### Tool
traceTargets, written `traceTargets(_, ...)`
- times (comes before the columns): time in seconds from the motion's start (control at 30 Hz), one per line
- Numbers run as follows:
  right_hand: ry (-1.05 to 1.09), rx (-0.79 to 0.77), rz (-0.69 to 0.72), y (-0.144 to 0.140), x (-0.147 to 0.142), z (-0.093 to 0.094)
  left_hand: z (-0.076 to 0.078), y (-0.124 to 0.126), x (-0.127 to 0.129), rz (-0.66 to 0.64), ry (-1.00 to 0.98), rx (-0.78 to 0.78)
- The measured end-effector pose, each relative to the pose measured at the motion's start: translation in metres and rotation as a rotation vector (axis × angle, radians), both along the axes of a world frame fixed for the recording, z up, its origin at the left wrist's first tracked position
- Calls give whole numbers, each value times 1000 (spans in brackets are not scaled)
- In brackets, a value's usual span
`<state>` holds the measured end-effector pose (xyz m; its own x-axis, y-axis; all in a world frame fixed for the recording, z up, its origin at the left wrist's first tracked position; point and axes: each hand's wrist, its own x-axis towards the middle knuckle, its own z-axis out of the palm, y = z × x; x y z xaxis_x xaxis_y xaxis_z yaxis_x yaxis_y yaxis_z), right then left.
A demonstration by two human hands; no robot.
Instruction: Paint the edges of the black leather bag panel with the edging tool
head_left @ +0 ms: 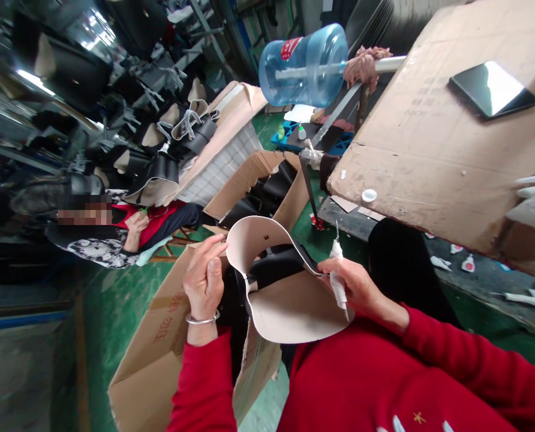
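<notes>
A curved black leather piece with beige lining (294, 309), like a boot shaft, stands open-mouthed in front of me. My left hand (204, 279), a silver bangle on its wrist, is at the left rim; its fingers are stretched and the fingertips touch the edge. With my right hand (351, 282) I pinch the right edge of the piece. That same hand holds a thin pointed tool with a white-wrapped handle (338, 279), its tip upward. Below the piece, an open cardboard box (159, 336) holds dark items, mostly hidden.
Another cardboard box (222, 207) holds black pieces. On the right is a cardboard-covered table (411, 156) with a tablet (492, 90) and a white cap (369, 195). A blue water jug (303, 66) lies sideways behind. A seated person (137, 231) works at the left.
</notes>
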<state>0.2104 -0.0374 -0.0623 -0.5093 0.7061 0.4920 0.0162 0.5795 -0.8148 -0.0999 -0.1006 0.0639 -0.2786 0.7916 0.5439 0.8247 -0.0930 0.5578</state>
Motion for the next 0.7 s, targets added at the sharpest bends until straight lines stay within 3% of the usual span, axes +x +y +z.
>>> traceTargets(0.1,-12,-18,8,1,2,0,-2,20,-10,-143,4,-35)
traceTargets(0.2,-5,-92,-33,1,3,0,-7,31,-10,-188,-56,-63)
traceTargets(0.37,49,-263,-114,7,4,-1,-15,31,6,-219,-168,-67)
traceTargets(0.53,165,-432,-122,13,3,0,-17,29,22,-286,-134,14)
traceTargets(0.7,268,-487,-131,25,1,14,-11,31,44,-217,-478,149)
